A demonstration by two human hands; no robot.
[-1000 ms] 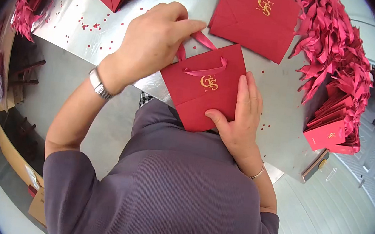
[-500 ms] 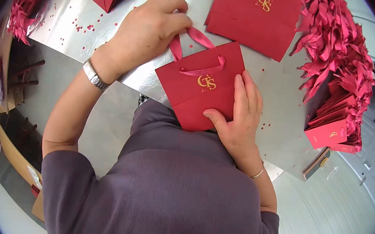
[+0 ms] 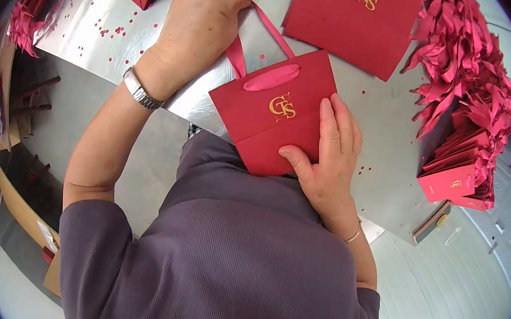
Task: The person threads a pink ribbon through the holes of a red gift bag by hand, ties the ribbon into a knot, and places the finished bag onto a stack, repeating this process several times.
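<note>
While back ribbon (image 3: 273, 30) stretches, red bag (image 3: 263, 140) seems creased.

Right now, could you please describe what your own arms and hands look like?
Both hands are bare of gloves. My left hand has a silver-toned, linked metal band at the wrist, probably a watch. Above my right hand sits a thin, plain metal bangle. Short, dull purple-grey sleeves match the finely ribbed top, leaving my forearms uncovered.

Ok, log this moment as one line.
left hand: holding ribbon, taut | right hand: on red bag | flat bags: on metal table
</note>
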